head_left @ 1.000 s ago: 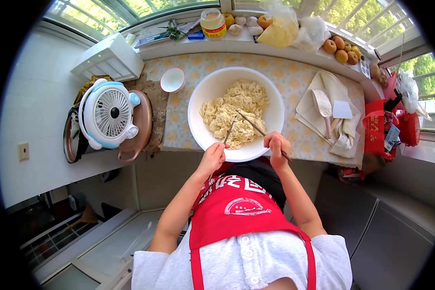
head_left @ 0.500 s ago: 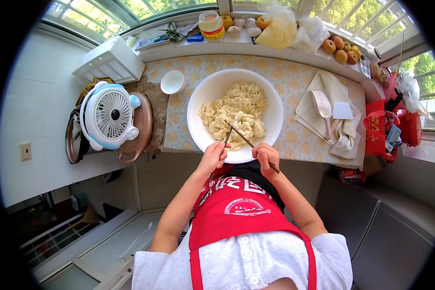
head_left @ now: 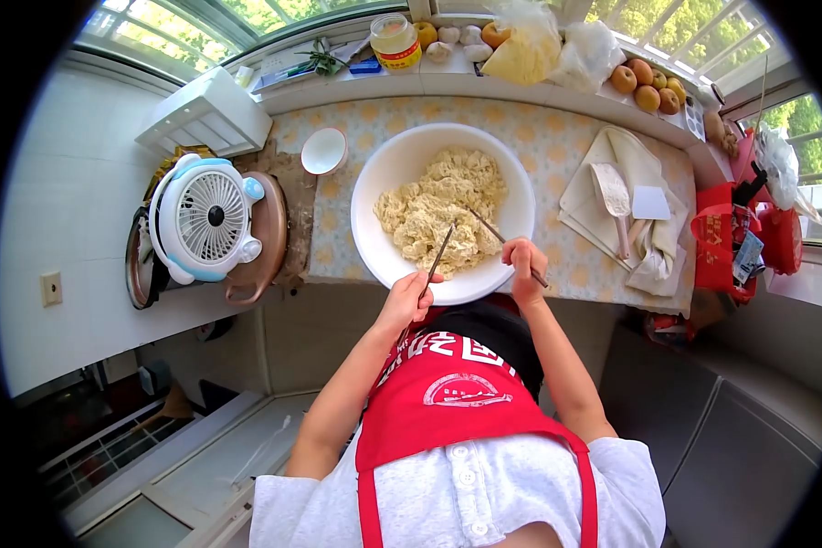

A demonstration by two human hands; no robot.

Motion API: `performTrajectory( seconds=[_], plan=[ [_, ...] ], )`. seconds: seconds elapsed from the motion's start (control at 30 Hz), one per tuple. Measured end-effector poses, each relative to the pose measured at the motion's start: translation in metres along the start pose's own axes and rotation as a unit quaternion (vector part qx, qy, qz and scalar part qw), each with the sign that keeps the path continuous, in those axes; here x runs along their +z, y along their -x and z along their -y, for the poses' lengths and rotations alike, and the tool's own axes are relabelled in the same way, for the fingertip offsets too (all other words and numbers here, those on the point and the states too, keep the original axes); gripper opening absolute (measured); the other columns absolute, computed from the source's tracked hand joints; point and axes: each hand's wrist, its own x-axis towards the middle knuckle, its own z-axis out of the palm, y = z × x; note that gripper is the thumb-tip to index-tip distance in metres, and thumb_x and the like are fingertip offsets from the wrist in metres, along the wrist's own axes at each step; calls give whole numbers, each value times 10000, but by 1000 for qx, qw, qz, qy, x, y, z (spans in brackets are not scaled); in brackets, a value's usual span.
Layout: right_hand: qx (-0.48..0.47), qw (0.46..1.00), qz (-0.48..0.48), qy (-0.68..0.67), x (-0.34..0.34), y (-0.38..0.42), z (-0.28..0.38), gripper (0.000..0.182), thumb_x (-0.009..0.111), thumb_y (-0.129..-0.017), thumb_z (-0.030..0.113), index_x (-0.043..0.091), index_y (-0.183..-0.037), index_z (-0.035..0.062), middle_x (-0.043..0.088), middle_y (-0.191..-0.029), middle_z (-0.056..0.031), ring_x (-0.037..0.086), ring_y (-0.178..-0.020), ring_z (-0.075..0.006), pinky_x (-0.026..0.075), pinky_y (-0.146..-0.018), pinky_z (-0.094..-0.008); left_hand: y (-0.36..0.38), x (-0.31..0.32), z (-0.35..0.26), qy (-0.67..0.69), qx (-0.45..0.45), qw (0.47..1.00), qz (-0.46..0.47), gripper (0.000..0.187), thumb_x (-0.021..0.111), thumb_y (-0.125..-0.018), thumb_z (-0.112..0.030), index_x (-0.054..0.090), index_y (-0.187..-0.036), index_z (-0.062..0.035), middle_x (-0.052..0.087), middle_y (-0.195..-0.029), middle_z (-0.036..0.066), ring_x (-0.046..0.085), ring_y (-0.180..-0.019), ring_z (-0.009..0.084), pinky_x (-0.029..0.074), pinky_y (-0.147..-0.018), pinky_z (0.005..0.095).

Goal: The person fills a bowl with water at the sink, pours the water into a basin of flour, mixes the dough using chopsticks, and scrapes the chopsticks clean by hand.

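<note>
A large white bowl [head_left: 367,205] stands on the table in front of me, with shaggy, crumbly dough [head_left: 452,196] heaped in it. My left hand [head_left: 409,300], at the bowl's near rim, is closed around one dark chopstick [head_left: 441,248], whose tip reaches over the dough. At the near right rim, my right hand [head_left: 525,269] grips a second dark chopstick [head_left: 486,225]. Its tip points up and left toward the middle of the dough. The two tips are apart, and whether they touch the dough is hard to tell.
Left of the bowl sit a small white bowl [head_left: 324,152] and a fan [head_left: 212,212] on a brown lid. To the right, a scoop of flour [head_left: 612,192] and a white scraper [head_left: 650,203] lie on folded cloth [head_left: 580,205]. A jar [head_left: 395,41] and fruit [head_left: 647,87] line the windowsill.
My right hand has moved right and up with its chopstick. The chopstick tips, crossed or touching before, are now separated. My left hand has shifted only slightly.
</note>
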Motion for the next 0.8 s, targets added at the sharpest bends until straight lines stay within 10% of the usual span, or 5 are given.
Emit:
performTrajectory(
  seconds=[0.8],
  plan=[
    [14,999,51,0,-5,32,31,358,361,-924,170,517,-646,7,526,-639,-53,447,-538,-105,368,-518,-229,-4,-1,3,39,-11,999,-29,258,342,-951,-208,460,-1066,-10,391,-566,-4,257,-353,49,224,-334,181]
  ],
)
